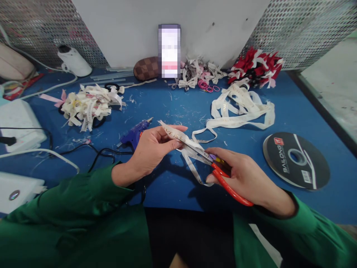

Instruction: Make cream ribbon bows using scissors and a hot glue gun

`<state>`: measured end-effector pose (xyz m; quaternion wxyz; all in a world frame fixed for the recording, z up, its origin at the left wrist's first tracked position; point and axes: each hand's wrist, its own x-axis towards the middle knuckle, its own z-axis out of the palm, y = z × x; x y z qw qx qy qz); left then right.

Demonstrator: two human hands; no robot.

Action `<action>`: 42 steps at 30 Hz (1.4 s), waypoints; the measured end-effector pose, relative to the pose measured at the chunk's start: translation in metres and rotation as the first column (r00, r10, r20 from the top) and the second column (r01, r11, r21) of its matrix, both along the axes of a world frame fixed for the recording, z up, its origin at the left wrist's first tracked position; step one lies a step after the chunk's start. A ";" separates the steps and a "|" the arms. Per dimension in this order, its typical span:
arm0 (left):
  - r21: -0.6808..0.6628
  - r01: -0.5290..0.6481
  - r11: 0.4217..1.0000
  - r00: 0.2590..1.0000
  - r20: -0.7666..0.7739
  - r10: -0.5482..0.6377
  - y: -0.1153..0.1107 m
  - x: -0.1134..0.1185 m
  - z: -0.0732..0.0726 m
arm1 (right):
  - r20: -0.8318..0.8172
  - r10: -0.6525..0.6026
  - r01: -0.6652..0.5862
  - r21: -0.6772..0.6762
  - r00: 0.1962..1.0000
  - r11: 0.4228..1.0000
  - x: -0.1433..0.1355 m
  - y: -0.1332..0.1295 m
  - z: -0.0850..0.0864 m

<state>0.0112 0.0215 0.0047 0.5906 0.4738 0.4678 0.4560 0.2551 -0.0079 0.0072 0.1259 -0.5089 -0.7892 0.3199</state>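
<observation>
Between the thumb and fingers of my left hand (152,149) is pinched a white printed ribbon (170,131). Its short end sticks up past the fingertips, and the rest trails right and down in loops. My right hand (244,173) is closed around red-handled scissors (223,178), whose blades lie along the ribbon close to my left thumb. Whether the blades are cutting cannot be made out. A small yellow and purple item (219,159) shows beside the right fingers, partly hidden. Just behind my left hand lies a purple glue gun (135,134).
A black ribbon spool (295,160) lies flat at the right. Loose white ribbon (242,108) is heaped behind my hands. Cream bows (89,104), red and white bows (258,69) and pink elastic bands (206,86) sit farther back. A phone (169,50) leans on the wall; cables cross the left.
</observation>
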 end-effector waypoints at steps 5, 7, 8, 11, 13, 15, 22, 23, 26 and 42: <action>-0.008 0.000 1.000 0.999 0.032 0.000 0.000 -0.001 -0.001 | -0.037 -0.017 0.014 -0.079 0.999 0.997 0.000 -0.001 0.003; -0.009 0.004 1.000 0.999 0.043 -0.004 0.000 -0.001 -0.001 | -0.050 -0.018 0.013 -0.086 0.999 0.996 0.000 -0.002 0.003; -0.009 0.006 1.000 0.999 0.047 -0.005 0.000 -0.001 -0.001 | -0.055 -0.018 0.013 -0.087 0.998 0.996 0.000 -0.002 0.003; -0.001 0.006 1.000 0.999 0.053 -0.006 0.000 -0.001 -0.002 | -0.053 -0.021 0.016 -0.089 0.998 0.996 0.000 -0.002 0.002; -0.003 0.009 1.000 0.999 0.049 -0.009 0.000 -0.001 -0.002 | -0.041 -0.015 0.012 -0.083 0.999 0.997 0.000 -0.002 0.001; -0.007 0.009 1.000 0.999 0.035 -0.009 0.000 -0.002 -0.002 | -0.027 0.003 -0.005 -0.071 1.000 0.997 0.000 -0.001 0.001; -0.003 0.014 1.000 1.000 0.015 -0.014 0.000 -0.001 0.000 | -0.012 0.007 -0.008 -0.102 1.000 0.995 -0.001 0.000 0.003; -0.004 0.018 1.000 1.000 0.017 -0.018 0.000 -0.001 0.001 | -0.019 0.003 -0.005 -0.114 1.000 0.993 0.000 0.000 0.003; -0.007 0.022 1.000 1.000 0.018 -0.022 0.000 -0.001 0.000 | -0.035 -0.001 -0.003 -0.120 0.999 0.993 0.000 -0.001 0.004; -0.065 0.078 0.995 0.995 0.062 -0.074 -0.002 -0.001 -0.003 | -0.090 0.004 -0.013 -0.104 0.996 0.994 -0.003 -0.001 -0.001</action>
